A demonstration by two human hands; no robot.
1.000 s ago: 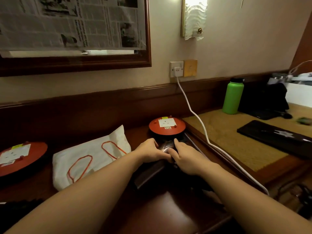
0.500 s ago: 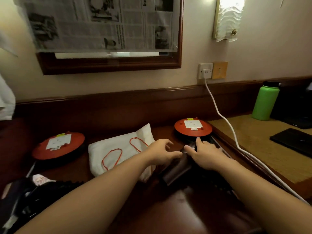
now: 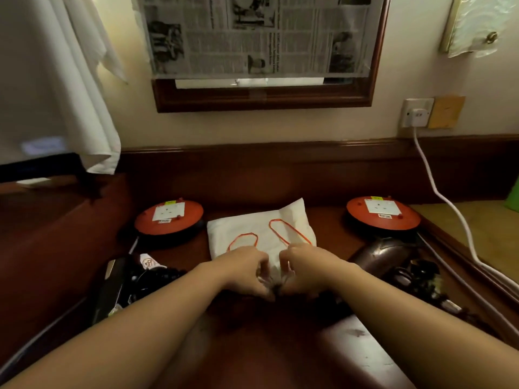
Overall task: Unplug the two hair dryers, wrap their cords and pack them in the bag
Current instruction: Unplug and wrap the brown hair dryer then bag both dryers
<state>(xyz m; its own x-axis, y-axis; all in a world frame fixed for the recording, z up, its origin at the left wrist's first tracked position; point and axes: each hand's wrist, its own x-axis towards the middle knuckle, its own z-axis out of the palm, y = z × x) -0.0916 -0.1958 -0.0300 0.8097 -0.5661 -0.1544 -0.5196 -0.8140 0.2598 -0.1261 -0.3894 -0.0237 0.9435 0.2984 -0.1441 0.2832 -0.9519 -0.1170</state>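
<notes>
Both hands, left (image 3: pixel 243 269) and right (image 3: pixel 304 269), pinched the near edge of a white, orange-handled bag (image 3: pixel 261 233) beside a dark glossy dryer (image 3: pixel 380 255).

A bag (image 3: pixel 261 234) is laid at the centre of the tabletop (image 3: pixel 280 346), flanked by a left cord reel (image 3: pixel 168 217) and a right cord reel (image 3: pixel 383 213). One hair dryer (image 3: pixel 379 255) is placed before the right reel, another hair dryer (image 3: pixel 134 279) before the left. A wall socket (image 3: pixel 417 113) is mounted behind, at right.
</notes>
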